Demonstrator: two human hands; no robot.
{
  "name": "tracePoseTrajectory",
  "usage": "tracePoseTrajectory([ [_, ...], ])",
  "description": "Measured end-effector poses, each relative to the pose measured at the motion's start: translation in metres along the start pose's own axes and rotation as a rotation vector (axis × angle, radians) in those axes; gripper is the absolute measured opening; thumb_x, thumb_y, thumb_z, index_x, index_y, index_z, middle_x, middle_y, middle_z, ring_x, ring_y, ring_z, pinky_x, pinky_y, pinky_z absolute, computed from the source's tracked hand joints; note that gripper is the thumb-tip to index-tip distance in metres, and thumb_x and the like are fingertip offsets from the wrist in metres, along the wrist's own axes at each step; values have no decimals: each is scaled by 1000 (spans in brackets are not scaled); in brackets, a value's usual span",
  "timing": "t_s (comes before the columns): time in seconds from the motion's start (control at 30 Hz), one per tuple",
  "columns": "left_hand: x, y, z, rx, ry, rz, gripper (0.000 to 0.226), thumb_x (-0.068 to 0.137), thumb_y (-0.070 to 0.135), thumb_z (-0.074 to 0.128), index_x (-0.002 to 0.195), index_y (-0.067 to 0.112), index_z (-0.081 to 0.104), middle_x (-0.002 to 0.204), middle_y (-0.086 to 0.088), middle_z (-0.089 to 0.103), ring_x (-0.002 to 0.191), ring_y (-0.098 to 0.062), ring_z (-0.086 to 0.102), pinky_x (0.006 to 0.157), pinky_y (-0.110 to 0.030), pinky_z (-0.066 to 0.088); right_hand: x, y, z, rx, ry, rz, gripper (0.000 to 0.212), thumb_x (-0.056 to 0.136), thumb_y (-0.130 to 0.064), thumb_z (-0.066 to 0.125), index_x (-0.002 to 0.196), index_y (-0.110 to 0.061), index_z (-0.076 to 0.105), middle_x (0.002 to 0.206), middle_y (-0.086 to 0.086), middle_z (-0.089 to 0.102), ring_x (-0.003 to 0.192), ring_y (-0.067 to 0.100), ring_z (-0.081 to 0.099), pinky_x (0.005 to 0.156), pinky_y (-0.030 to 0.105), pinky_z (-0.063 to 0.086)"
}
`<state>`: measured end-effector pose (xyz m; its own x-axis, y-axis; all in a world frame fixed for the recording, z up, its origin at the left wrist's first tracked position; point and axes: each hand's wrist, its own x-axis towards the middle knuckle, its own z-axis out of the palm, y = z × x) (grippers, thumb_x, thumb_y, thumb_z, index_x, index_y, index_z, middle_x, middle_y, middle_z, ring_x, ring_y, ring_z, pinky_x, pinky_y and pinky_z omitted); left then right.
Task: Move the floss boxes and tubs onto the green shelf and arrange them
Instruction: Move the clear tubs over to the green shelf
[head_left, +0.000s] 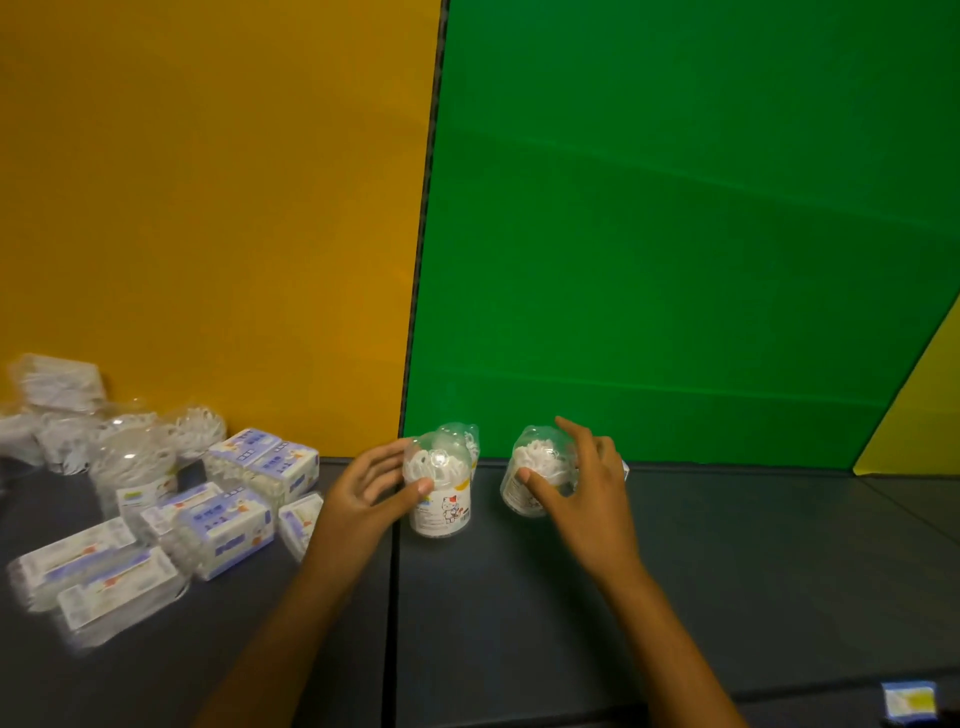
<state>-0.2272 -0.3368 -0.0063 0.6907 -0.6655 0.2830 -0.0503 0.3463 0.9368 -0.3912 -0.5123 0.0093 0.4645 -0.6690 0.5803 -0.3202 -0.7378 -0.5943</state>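
Left of the black vertical divider seam (415, 291), before the orange back panel (208, 208), a heap of clear plastic tubs of white floss picks (132, 457) and white-and-blue floss boxes (262, 460) lies jumbled, waiting to be moved. Just right of the seam, on the dark grey floor (727, 545) of the green-backed shelf (675, 234), the left hand (371, 493) holds a clear round tub with a cartoon label (441, 488), thumb curled across its front; another clear tub (462, 436) stands partly hidden behind it. Further right of the seam, the right hand (576, 488) grips a second clear tub of white picks (535, 475), which leans slightly. The step appears to be setting tubs down in a row; next would likely come righting the leaning tub, releasing both, then returning left for the heap. The tubs look light, slick and easily tipped.
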Motion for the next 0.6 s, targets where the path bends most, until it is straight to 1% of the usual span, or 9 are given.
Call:
tracePoseTrajectory([
  [0.1, 9, -17, 5, 3, 21, -46, 48, 73, 8, 75, 117, 25, 61, 112, 11, 70, 106, -5, 64, 78, -17, 54, 10, 18, 18, 21, 3, -10, 69, 80, -41, 77, 139, -32, 43, 120, -9, 43, 115, 7, 42, 95, 26, 40],
  [0.2, 12, -23, 11, 16, 15, -67, 47, 74, 3, 73, 114, 24, 60, 107, 13, 71, 103, -5, 65, 74, -17, 54, 21, 33, 38, 33, -3, -9, 69, 80, -41, 77, 137, -27, 42, 123, -7, 46, 117, 6, 40, 98, 25, 37],
  [0.33, 16, -29, 16, 6, 28, -98, 52, 65, 7, 74, 113, 21, 59, 106, 9, 72, 102, -8, 67, 73, -19, 55, 36, 54, 61, 77, -29, -6, 69, 79, -35, 79, 136, -20, 43, 126, -3, 47, 120, 13, 42, 103, 33, 39],
  [0.43, 14, -30, 18, 30, 36, -93, 54, 65, 9, 73, 116, 16, 59, 110, 5, 71, 105, -10, 66, 75, -19, 55, 42, 66, 70, 71, -32, -15, 68, 80, -38, 78, 136, -20, 43, 126, -2, 47, 120, 15, 43, 102, 37, 40],
  [0.5, 13, -30, 20, 59, 53, -80, 53, 68, 10, 75, 118, 16, 59, 113, 4, 70, 107, -10, 65, 77, -19, 55, 48, 71, 73, 62, -45, -32, 68, 80, -41, 77, 136, -20, 43, 126, -1, 48, 119, 16, 43, 100, 35, 40],
  [0.6, 14, -33, 26, 85, 75, -54, 53, 70, 12, 81, 118, 17, 60, 113, 4, 70, 106, -10, 65, 78, -20, 54, 56, 75, 79, 55, -72, -69, 69, 80, -43, 76, 136, -16, 45, 125, 2, 49, 118, 16, 43, 95, 27, 35],
])
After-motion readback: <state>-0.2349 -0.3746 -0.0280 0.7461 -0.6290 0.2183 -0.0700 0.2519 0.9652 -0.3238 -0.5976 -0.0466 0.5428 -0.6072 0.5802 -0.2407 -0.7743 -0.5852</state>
